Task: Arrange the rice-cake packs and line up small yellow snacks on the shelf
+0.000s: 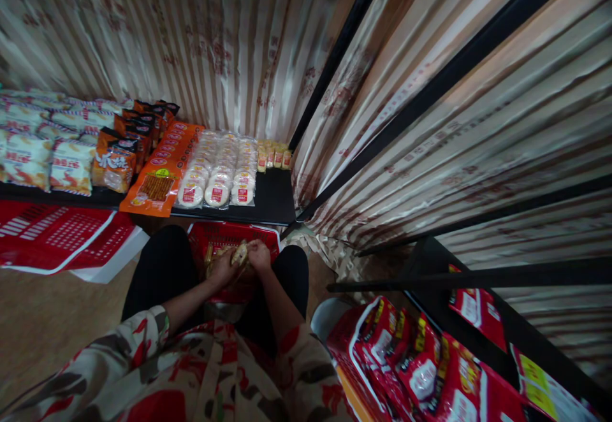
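Note:
My left hand and my right hand meet inside a red plastic basket that rests between my knees. Both are closed around small yellowish snack packets in the basket. Just beyond the basket is a low black shelf holding rows of clear packs of round white cakes, a long orange snack pack and several small yellow packets at the back right.
Orange and white snack bags fill the shelf's left side. Red flat trays lie on the floor at left. Red snack bags sit in a crate at lower right. Striped curtains and black rails enclose the shelves.

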The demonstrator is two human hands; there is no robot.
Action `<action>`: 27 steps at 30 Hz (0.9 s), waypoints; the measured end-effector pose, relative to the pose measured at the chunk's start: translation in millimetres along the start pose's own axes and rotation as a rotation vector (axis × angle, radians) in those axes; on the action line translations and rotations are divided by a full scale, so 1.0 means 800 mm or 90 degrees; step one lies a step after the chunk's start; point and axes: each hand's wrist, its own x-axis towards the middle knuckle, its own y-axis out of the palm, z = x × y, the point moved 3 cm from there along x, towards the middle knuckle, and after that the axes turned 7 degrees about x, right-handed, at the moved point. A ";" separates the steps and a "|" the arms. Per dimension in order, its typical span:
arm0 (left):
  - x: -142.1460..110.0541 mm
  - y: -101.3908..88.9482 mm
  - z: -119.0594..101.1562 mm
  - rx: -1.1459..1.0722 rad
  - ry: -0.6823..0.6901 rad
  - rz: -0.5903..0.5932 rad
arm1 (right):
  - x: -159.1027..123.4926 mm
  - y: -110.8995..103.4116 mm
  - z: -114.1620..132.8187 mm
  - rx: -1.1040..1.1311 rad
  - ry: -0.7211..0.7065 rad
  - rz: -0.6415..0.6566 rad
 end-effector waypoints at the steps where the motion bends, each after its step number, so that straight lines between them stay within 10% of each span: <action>1: -0.002 -0.002 -0.003 0.003 0.004 -0.006 | 0.000 -0.002 0.001 -0.001 0.002 -0.003; 27: -0.018 -0.004 -0.039 0.129 0.066 -0.040 | -0.008 -0.032 0.028 -0.012 0.023 -0.027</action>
